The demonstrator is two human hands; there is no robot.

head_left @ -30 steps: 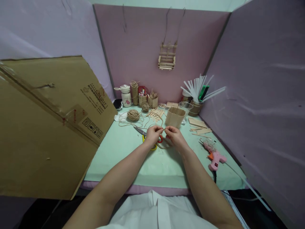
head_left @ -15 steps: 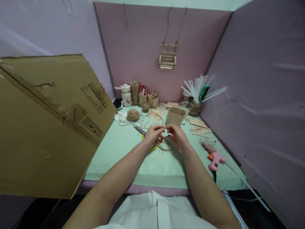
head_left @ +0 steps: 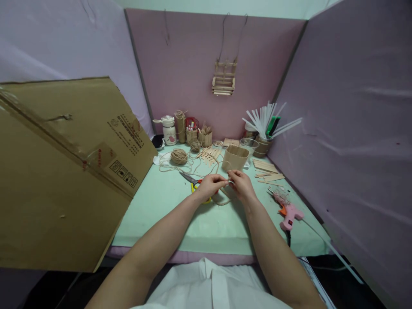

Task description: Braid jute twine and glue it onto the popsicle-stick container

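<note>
My left hand (head_left: 212, 186) and my right hand (head_left: 240, 185) meet over the middle of the table, fingers pinched. Between the fingertips is the end of a twine cord (head_left: 222, 203), whose loop hangs to the cloth below; a small pale bit shows there too. Scissors (head_left: 188, 177) with red and yellow handles lie beneath my left hand, partly covered by it. Just beyond my right hand stands a cup-shaped holder made of wooden craft sticks (head_left: 235, 159).
At right lie loose craft sticks (head_left: 265, 166) and a pink glue gun (head_left: 290, 214). Behind are a twine ball (head_left: 179, 156), a white bottle (head_left: 169, 131), a clear plastic cup (head_left: 250, 146) and a pot of glue sticks (head_left: 263, 148). A cardboard sheet (head_left: 74, 180) leans at left.
My hands have come closer together and turned slightly, the left fingertips shifting right toward the right hand. The whole view has shifted a little.
</note>
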